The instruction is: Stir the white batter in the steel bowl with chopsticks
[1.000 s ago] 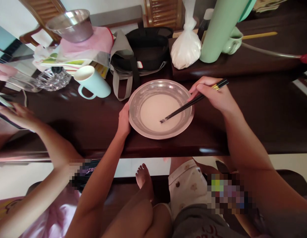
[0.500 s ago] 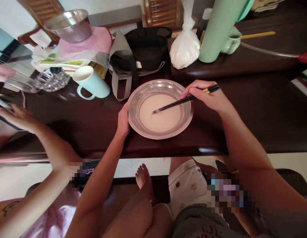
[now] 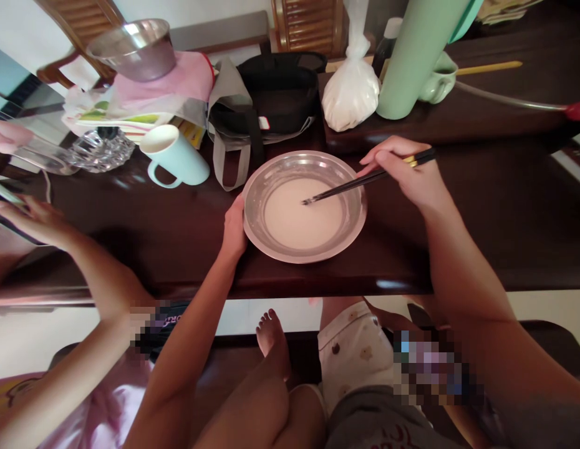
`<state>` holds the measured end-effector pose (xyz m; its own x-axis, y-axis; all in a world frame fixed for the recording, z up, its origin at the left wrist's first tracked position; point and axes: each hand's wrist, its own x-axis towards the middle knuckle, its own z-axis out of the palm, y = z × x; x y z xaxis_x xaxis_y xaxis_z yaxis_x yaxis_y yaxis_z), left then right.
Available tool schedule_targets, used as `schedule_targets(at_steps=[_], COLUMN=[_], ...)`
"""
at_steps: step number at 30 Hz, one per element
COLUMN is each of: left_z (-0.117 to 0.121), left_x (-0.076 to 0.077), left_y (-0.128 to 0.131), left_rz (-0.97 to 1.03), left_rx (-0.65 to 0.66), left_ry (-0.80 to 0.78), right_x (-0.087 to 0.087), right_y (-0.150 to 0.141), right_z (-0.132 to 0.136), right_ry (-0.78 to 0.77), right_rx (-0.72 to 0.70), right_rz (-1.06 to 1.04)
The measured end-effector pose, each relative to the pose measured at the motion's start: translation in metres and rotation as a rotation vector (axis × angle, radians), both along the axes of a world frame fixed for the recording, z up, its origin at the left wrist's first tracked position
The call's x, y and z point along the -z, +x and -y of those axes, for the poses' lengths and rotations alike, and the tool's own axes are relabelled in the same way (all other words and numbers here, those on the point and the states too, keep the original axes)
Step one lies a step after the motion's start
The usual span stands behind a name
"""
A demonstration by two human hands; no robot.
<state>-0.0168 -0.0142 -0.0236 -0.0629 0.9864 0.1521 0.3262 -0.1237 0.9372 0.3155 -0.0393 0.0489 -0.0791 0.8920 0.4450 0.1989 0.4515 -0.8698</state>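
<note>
A round metal basin (image 3: 350,240) holding a pale, milky batter (image 3: 299,221) stands near the front edge of the dark table. My left hand (image 3: 234,227) grips the basin's left rim, its fingertips hidden behind the wall. Above the right rim, my right hand (image 3: 400,165) is closed around a pair of black chopsticks (image 3: 355,183) with gold bands. Their wet tips reach into the basin over the middle of the batter; whether they touch its surface I cannot tell.
Behind the basin lie a black and grey bag (image 3: 280,93), a tied bag of white powder (image 3: 352,93) and a green flask (image 3: 411,62). A light blue mug (image 3: 178,159) and a metal bowl (image 3: 140,53) stand at left. Another person's hand (image 3: 37,218) holds a phone-like object.
My right hand has moved right and slightly up, drawing the chopstick tips right through the basin. My left hand stays on the rim.
</note>
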Motion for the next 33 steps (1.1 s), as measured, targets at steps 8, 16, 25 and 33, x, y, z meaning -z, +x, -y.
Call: schedule_targets(at_steps=[8,16,25,33], left_z=[0.007,0.011,0.011,0.012], left_x=[-0.014,-0.024,-0.022,-0.023], left_y=[0.006,0.009,0.006,0.005], left_rz=[-0.008,-0.044,-0.025,0.009], left_rx=[-0.023,0.017,0.035,0.035], left_ry=[-0.052,-0.061,-0.081,-0.116], right_x=[-0.001,0.002,-0.001,-0.002], right_y=[-0.008,0.004,0.000,-0.010], right_z=[0.005,0.002,0.005,0.008], right_ry=[-0.058,-0.069,-0.044,-0.097], right_rx=[-0.115,0.008,0.065,-0.140], right_rz=[0.161,0.005,0.124,0.255])
